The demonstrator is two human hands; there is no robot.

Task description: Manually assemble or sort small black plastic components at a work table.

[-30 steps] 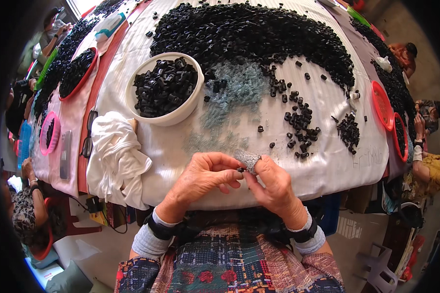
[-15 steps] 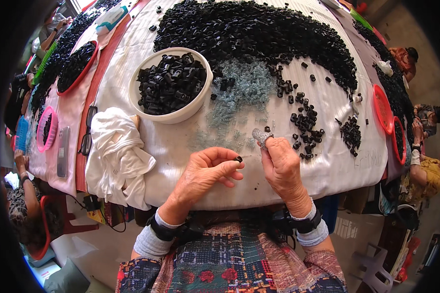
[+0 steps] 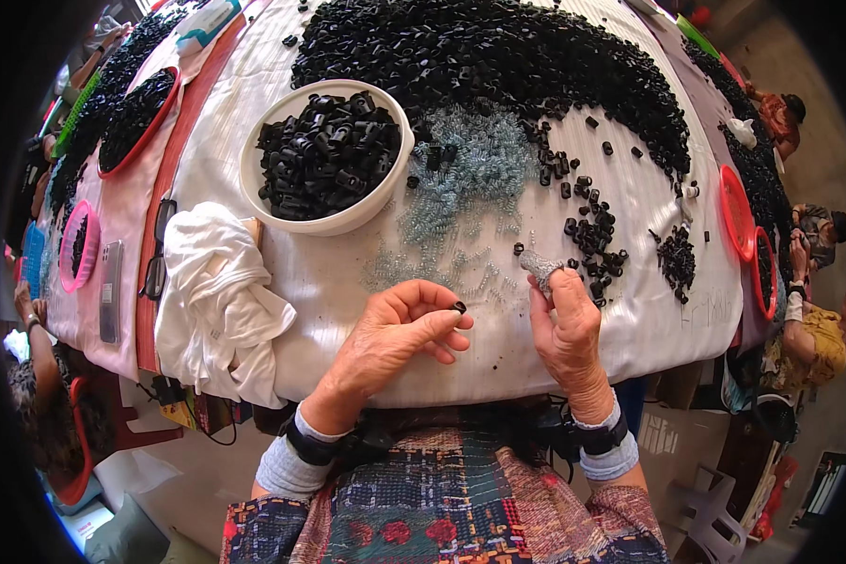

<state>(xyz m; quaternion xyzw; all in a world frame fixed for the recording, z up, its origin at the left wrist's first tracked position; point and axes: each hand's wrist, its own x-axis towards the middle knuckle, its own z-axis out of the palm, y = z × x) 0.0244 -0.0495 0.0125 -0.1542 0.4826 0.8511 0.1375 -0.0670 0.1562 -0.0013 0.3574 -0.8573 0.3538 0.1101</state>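
Observation:
My left hand (image 3: pixel 395 331) pinches a small black plastic piece (image 3: pixel 459 307) between thumb and index finger, the other fingers loosely curled. My right hand (image 3: pixel 569 324) hovers over the cloth at the near side of the loose parts. A silvery-grey wrap (image 3: pixel 541 270) covers its index finger, which stretches out apart from the thumb; I see nothing held there. Just beyond the wrapped tip lies one black part (image 3: pixel 519 249). A cluster of black parts (image 3: pixel 594 231) is close on its right. Small clear-blue springs (image 3: pixel 470 179) spread across the cloth ahead of both hands.
A white bowl (image 3: pixel 406 160) full of black parts stands left of the springs. Behind lies a large heap of black parts (image 3: pixel 479 56). A crumpled white cloth (image 3: pixel 218 291), eyeglasses (image 3: pixel 158 254) and a phone (image 3: pixel 111 291) are at left. Other people sit at both side tables.
My right hand has moved right, away from the springs toward the cluster of black parts. My left hand keeps its pinch on the black piece. The view has shifted slightly.

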